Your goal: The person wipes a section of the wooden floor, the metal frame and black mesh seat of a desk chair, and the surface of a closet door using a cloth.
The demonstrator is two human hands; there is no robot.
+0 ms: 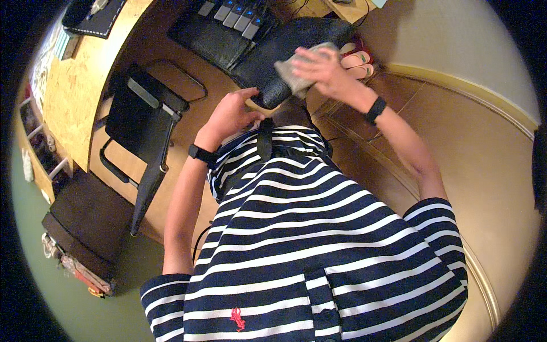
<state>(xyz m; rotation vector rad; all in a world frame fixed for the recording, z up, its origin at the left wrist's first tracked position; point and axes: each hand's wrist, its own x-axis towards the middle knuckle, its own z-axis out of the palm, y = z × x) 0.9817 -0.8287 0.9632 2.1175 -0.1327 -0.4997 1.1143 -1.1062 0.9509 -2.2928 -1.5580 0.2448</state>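
Observation:
My right hand [318,70], somewhat blurred, lies over a greyish-beige cloth [295,79] on a black leather-like surface [265,55] with a rounded near edge. Palm and fingertips press on the cloth, and its corners stick out around them. At the near left corner of the same black surface is my left hand [233,113], thumb and forefinger apart, with nothing between them. Whether its fingertips touch the edge I cannot tell. Both wrists wear dark bands.
Several grey devices with blue lights [237,19] lie on the black surface's far left part. Pink-white slippers [358,60] sit beside its right end. On the left are a black folding chair [145,115], a curved wooden table [72,102] and a dark brown padded seat [89,213].

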